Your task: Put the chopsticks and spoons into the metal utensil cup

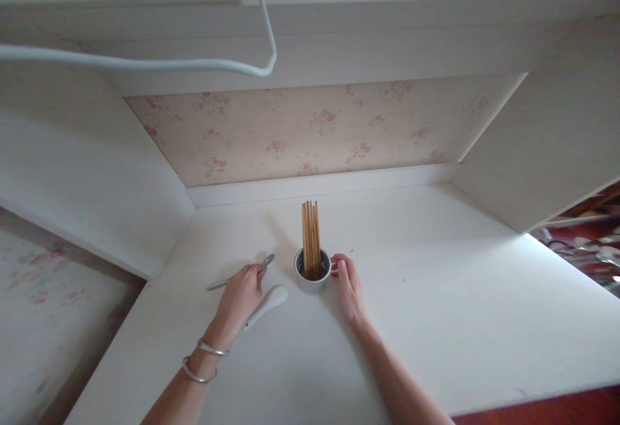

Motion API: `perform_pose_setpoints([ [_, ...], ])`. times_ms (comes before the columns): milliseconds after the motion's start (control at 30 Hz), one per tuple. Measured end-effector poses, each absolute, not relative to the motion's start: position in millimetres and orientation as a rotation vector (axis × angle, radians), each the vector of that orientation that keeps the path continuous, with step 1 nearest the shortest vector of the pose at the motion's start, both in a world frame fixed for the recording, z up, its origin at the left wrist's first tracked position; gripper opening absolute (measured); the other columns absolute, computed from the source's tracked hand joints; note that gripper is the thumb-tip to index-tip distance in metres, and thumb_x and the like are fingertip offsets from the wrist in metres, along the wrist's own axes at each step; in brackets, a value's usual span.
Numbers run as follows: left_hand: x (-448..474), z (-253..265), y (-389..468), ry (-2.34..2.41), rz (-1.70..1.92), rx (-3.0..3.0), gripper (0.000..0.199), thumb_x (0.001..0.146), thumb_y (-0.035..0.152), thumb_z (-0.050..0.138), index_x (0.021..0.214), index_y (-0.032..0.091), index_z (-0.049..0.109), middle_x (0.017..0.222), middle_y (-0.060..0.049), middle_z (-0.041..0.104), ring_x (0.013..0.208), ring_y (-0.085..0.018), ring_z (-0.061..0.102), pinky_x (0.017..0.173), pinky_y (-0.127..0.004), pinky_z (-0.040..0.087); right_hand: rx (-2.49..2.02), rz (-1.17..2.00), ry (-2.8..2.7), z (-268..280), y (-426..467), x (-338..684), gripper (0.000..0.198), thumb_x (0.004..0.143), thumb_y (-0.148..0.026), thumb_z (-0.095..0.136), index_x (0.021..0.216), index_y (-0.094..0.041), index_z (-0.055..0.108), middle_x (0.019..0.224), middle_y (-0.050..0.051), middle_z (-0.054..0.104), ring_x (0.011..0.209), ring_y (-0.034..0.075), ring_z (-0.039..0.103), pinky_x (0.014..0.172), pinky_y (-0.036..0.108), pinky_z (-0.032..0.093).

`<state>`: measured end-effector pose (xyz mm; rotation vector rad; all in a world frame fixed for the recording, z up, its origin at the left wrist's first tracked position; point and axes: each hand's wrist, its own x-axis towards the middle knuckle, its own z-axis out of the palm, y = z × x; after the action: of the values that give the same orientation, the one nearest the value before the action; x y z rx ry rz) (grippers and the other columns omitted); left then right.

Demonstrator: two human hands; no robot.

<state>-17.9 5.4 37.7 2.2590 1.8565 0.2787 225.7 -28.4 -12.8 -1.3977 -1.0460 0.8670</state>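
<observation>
Gripping a metal spoon (268,260) in the left hand (243,288), closed around it near the bowl. Visible beyond the fist: handle end to the left, bowl to the far right. Holding the right hand (347,283) half open, loosely curved and empty, at the right wall of a cup (312,287); cannot tell whether pressed against it or just beside it. Seen between both hands, upright on the white counter (460,283): the cup, with a bundle of chopsticks (311,238) standing inside. Seen just right of the left hand, lying flat: a white spoon (276,296), with bowl toward the far right and handle toward the near left. Seen on the left wrist: two bangles (211,349). Seen at the far side: floral wallpaper (320,134).
</observation>
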Motion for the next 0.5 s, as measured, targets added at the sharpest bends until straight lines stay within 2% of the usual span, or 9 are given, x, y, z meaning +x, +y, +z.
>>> perform_pose_setpoints([
  [133,-26.6,70.4,11.7,1.922,0.606,2.034,0.026,0.090,0.038,0.044,0.090,0.020,0.063,0.086,-0.006,0.070,0.080,-0.021,0.065,0.071,-0.030,0.045,-1.395,0.863,-1.039,-13.5,-28.3,223.9,0.038,0.094,-0.051,0.032,0.108,-0.023,0.055,0.102,0.006,0.064,0.085,0.020,0.061,0.080,0.037,0.050],
  [300,-12.9,106.1,19.1,1.492,1.203,1.398,0.037,0.079,0.050,0.061,0.093,0.016,0.062,0.077,-0.002,0.066,0.069,-0.016,0.065,0.069,-0.031,0.054,-1.378,0.860,-1.059,-15.4,-29.1,222.6,0.036,0.094,-0.049,0.034,0.110,-0.023,0.053,0.103,0.004,0.064,0.086,0.019,0.062,0.081,0.035,0.049],
  [500,36.1,113.0,23.2,1.181,1.355,1.129,0.038,0.072,0.048,0.069,0.089,0.014,0.063,0.078,0.000,0.064,0.071,-0.014,0.065,0.076,-0.034,0.056,-1.386,0.850,-1.054,-15.1,-29.8,224.0,0.035,0.094,-0.049,0.032,0.107,-0.024,0.053,0.102,0.004,0.063,0.084,0.018,0.061,0.079,0.033,0.048],
])
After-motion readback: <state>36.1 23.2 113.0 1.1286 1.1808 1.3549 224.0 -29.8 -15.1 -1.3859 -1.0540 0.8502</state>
